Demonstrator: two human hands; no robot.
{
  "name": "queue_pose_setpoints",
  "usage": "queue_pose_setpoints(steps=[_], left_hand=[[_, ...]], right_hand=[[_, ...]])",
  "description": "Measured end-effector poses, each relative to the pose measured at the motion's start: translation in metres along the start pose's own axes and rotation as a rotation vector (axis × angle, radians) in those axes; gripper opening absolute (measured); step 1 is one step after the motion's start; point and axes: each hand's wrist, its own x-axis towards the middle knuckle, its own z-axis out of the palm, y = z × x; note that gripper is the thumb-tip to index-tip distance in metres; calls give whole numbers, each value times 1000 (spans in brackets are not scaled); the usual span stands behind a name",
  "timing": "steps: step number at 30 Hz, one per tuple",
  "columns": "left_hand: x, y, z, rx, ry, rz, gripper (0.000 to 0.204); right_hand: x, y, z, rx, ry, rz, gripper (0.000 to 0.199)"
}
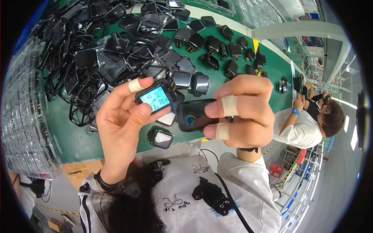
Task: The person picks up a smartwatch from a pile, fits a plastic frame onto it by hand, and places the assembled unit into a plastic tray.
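My left hand (121, 118) pinches a small square watch body (155, 98) between thumb and fingers; its light-blue screen is lit. Close beside it, my right hand (248, 110) grips a black rectangular watch-like device (191, 116), whose dark screen shows a small coloured ring. The two devices are held near each other above the green table's near edge. Pale tape wraps fingers on both hands. Just below them lies a black-framed square piece with a pale face (161, 138). Another pale-faced piece (167, 119) is partly covered by my left hand and the right-hand device.
A heap of black square casings and frames (116, 66), some in clear film, spreads over the green table (74, 145). Several small black modules (235, 50) lie at the back right. Clear plastic trays (23, 108) stand stacked at left. A co-worker (303, 126) sits at right.
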Motion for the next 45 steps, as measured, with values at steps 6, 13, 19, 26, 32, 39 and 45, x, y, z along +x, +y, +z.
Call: queue_pose_setpoints(steps=[6,13,19,26,32,39,45], left_hand=[[-5,-4,7,-33,-101,2,40],[-8,-4,17,89,-165,-58,48],[-10,-7,26,51,-181,-89,51],[-11,-5,30,57,-128,-143,49],[-15,-14,25,179,-100,-3,39],[-14,-16,27,480,-95,217,24],[-14,-18,20,439,-181,327,17]], right_hand=[[-7,-1,-2,-5,12,14,25],[-14,-13,2,248,15,473,25],[-12,-15,6,217,-18,677,26],[-26,-12,20,164,2,595,30],[-38,-26,22,567,117,818,28],[-47,-33,30,394,210,635,28],[-47,-41,38,414,283,668,30]])
